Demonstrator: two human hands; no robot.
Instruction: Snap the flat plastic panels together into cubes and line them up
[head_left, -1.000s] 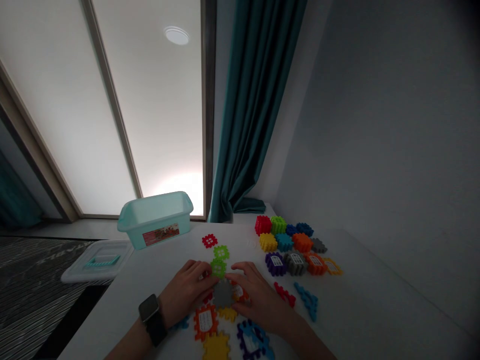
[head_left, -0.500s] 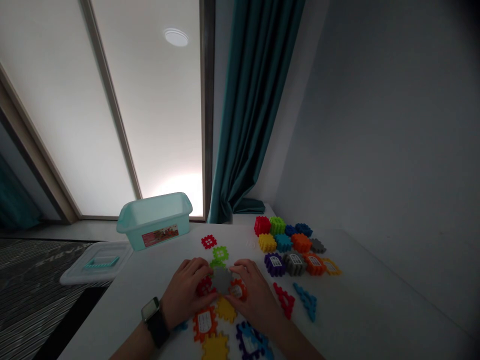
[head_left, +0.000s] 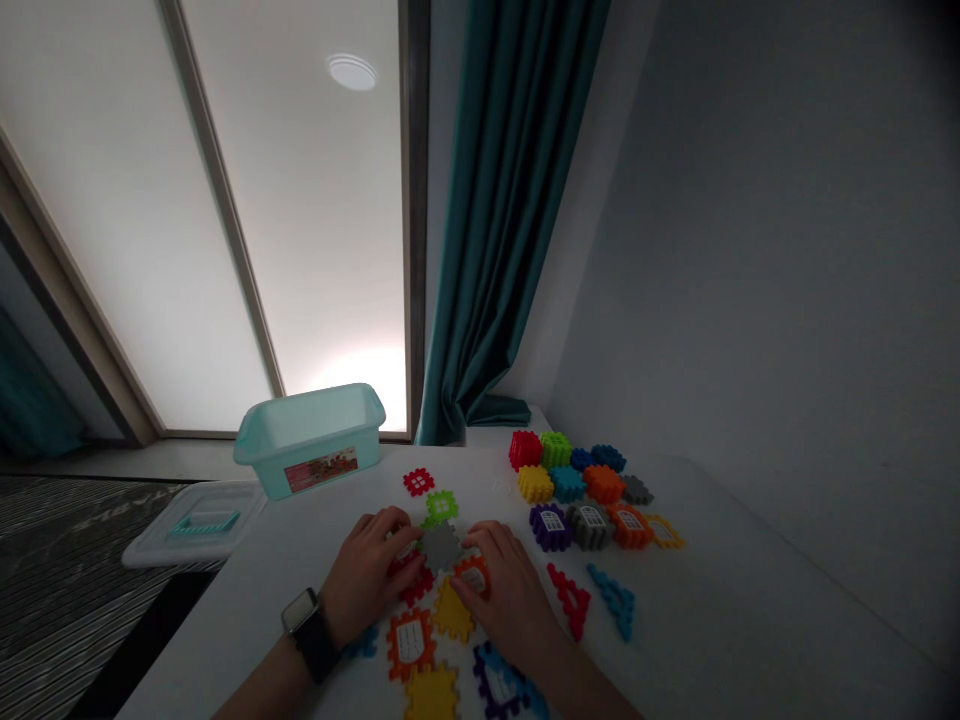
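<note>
My left hand and my right hand grip a small cluster of interlocking plastic pieces on the white table from either side. A grey piece tops the cluster, with a red piece under my left fingers. An orange piece sits under my right fingers. A yellow piece lies just below, touching my right hand. Parts of the cluster are hidden by my fingers. A green piece lies just beyond it.
Several assembled multicoloured blocks stand at the right. Loose orange, yellow, purple and blue pieces lie near my wrists. A mint plastic bin and its lid stand at the far left, near the table edge.
The grey piece and my hands have shifted slightly up the table. More of the red piece now shows below my left fingers.
</note>
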